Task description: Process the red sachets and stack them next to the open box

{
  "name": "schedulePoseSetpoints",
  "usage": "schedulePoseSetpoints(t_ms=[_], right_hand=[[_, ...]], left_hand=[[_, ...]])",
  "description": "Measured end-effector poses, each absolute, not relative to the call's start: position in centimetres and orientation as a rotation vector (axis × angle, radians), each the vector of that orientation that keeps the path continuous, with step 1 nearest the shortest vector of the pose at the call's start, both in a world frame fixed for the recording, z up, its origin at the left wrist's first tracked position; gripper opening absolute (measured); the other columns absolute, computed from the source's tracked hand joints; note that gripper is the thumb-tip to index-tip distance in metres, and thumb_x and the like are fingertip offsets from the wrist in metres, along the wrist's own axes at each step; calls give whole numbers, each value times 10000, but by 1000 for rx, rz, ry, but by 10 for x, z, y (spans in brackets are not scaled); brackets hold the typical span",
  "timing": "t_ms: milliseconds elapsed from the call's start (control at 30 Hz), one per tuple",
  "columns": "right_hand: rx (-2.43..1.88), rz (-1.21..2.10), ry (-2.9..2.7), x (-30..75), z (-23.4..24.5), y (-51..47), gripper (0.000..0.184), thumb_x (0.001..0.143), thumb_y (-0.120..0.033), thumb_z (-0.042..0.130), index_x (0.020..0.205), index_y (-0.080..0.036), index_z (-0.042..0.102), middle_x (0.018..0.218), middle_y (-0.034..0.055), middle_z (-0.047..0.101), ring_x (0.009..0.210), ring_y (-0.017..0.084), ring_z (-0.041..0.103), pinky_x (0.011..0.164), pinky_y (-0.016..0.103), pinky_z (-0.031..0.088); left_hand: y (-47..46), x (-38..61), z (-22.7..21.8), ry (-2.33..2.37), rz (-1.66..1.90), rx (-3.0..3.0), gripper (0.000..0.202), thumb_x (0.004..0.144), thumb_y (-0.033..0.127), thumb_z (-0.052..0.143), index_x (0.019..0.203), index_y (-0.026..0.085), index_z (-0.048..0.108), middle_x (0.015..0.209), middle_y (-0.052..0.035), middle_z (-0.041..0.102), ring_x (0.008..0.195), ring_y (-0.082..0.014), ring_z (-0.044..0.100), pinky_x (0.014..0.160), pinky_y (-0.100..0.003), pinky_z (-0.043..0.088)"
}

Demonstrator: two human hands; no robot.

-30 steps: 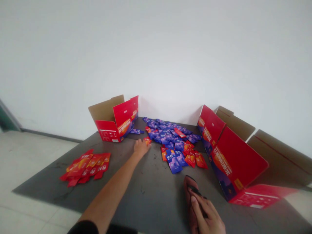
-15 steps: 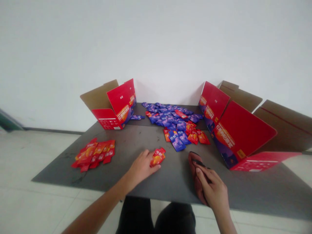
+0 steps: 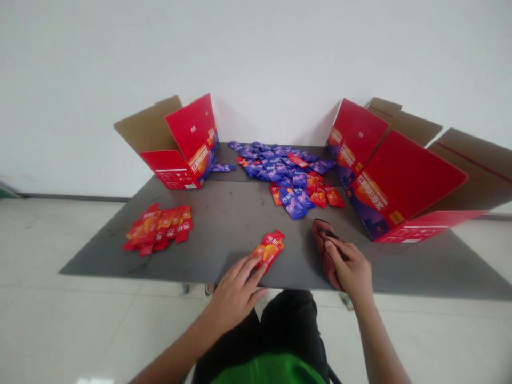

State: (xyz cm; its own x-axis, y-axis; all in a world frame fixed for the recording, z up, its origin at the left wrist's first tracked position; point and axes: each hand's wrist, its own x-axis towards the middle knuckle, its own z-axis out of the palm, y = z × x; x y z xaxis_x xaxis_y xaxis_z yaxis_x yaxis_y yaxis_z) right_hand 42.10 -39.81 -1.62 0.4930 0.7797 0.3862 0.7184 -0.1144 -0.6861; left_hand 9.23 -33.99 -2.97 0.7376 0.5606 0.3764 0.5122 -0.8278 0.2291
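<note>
My left hand (image 3: 236, 298) is at the table's near edge, its fingertips pressed on a small bunch of red-orange sachets (image 3: 268, 249). My right hand (image 3: 346, 266) lies a short way to the right, closed around a flat reddish-brown object with a black strip (image 3: 326, 240); I cannot tell what this object is. Ahead of both hands lies a spread heap of blue-purple and red sachets (image 3: 284, 173). A neat group of red sachets (image 3: 157, 229) sits at the left, well away from my left hand.
Open red printed cardboard boxes stand at the back left (image 3: 176, 149) and right (image 3: 400, 181) of the dark grey table (image 3: 224, 240), with brown flaps spread. A white wall rises behind the table. A tiled floor surrounds it.
My left hand has drawn the red-orange sachets toward me, to the near edge. My right hand keeps its hold. The whole scene sits higher in view as my head has moved.
</note>
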Motion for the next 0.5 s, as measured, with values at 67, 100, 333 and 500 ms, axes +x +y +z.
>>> schedulePoseSetpoints(t_ms=[67, 100, 333, 500], right_hand=[[-1868, 81, -1253, 421, -17, -398, 426, 966, -603, 574, 1201, -307, 771, 1085, 40, 755, 1005, 209, 695, 881, 316, 493], [-1872, 75, -1259, 421, -17, -398, 423, 967, -603, 574, 1197, -309, 773, 1087, 41, 754, 1012, 212, 695, 881, 320, 495], [-1844, 64, -1424, 421, -2, -393, 335, 982, -528, 600, 1180, -323, 775, 1070, 29, 750, 978, 201, 703, 853, 322, 517], [-1633, -78, -1585, 376, 40, -370, 257, 996, -395, 630, 1196, -305, 764, 1080, 36, 718, 996, 177, 679, 888, 306, 516]], left_hand=[[-341, 86, -35, 804, 729, 2888, 509, 1048, 422, 540, 1516, 228, 498, 1486, -136, 564, 1374, -306, 525, 1113, -482, 512], [-340, 84, -37, 778, 771, 2909, 482, 1049, 388, 548, 1498, 216, 520, 1472, -138, 580, 1362, -298, 544, 1097, -470, 529], [-333, 84, -37, 651, 1006, 2926, 321, 1020, 272, 621, 1323, 181, 670, 1349, -111, 685, 1271, -259, 632, 1038, -413, 579], [-333, 85, -39, 617, 1016, 2922, 254, 1036, 258, 601, 1257, 187, 703, 1291, -77, 728, 1259, -238, 642, 1018, -398, 557]])
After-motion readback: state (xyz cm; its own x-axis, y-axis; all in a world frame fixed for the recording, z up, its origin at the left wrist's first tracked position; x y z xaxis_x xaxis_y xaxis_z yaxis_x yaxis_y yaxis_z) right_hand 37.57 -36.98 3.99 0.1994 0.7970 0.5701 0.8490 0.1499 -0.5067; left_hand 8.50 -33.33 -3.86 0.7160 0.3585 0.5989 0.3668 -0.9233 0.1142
